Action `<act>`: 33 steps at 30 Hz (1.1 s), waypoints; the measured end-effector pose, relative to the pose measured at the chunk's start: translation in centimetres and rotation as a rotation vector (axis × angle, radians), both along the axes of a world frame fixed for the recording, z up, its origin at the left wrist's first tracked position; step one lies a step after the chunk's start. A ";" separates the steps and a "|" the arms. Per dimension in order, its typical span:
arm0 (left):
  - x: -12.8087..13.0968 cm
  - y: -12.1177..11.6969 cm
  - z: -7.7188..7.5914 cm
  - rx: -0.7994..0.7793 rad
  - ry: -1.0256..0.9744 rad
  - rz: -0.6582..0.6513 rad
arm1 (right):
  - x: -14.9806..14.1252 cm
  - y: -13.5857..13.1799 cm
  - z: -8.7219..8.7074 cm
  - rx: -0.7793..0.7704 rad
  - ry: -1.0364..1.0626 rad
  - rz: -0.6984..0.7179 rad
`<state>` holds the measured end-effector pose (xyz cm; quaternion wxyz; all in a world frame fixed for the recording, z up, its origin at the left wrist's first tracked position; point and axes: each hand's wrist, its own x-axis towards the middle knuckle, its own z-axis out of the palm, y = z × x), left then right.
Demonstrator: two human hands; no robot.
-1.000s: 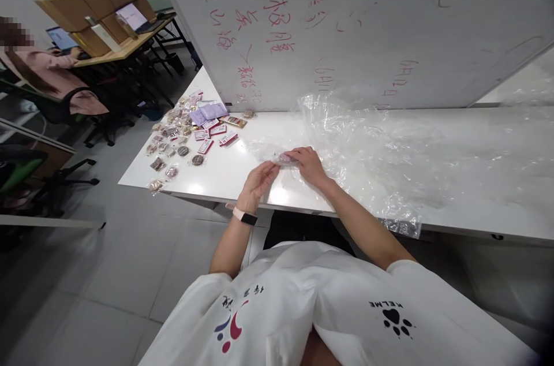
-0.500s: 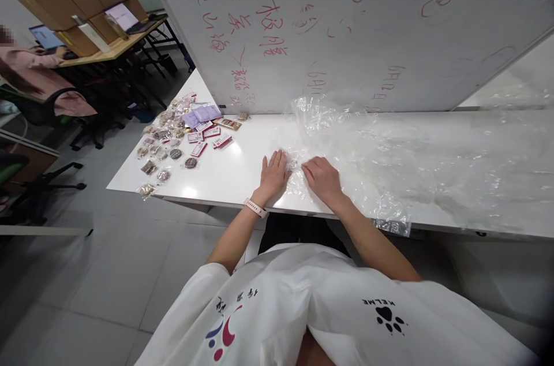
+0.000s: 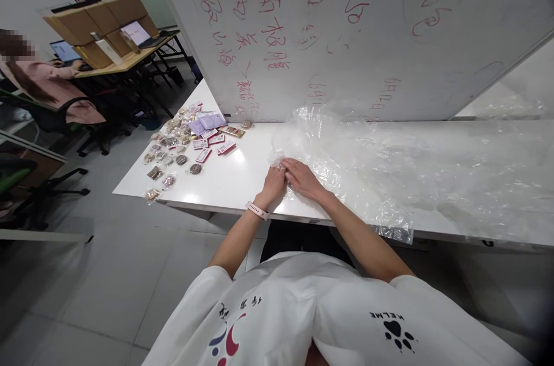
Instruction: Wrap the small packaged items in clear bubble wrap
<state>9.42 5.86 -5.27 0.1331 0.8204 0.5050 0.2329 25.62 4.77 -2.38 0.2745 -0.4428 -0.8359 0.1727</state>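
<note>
My left hand (image 3: pixel 272 184), with a pink watch at the wrist, is curled with its fingertips pinched on the near edge of a clear plastic bag (image 3: pixel 280 163). My right hand (image 3: pixel 304 179) lies beside it, fingers held together and reaching left to meet the left fingertips on the same bag. That bag belongs to a big heap of crumpled clear plastic bags (image 3: pixel 389 164) spread along the white table (image 3: pixel 234 172). Both hands sit near the table's front edge.
Several small wrapped snacks (image 3: pixel 167 152) and red-and-white packets (image 3: pixel 212 144) lie at the table's left end. A whiteboard (image 3: pixel 346 37) with red writing stands behind the table. At far left a person in pink (image 3: pixel 47 83) sits at a desk with cardboard boxes (image 3: pixel 104 28).
Half a second ago both hands lay flat and apart on the plastic. They have now come together, fingertips pinching a bag at the heap's left edge.
</note>
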 end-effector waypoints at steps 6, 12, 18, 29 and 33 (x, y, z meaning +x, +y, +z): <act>-1.6 -1.8 1.2 0.125 -0.226 0.060 | 1.3 1.3 -0.9 -0.090 0.016 0.148; -3.5 0.7 2.7 -0.047 -0.218 -0.062 | 2.2 3.9 0.3 -0.209 0.088 0.121; -2.3 5.8 3.5 -0.257 -0.323 0.311 | 0.7 7.2 0.9 -0.261 0.163 -0.263; -0.9 9.7 4.5 -0.054 -0.264 0.206 | -0.5 9.2 -1.1 -0.240 0.226 -0.452; 0.2 11.7 5.7 -0.023 -0.319 0.158 | -0.6 9.3 -1.5 -0.245 0.261 -0.431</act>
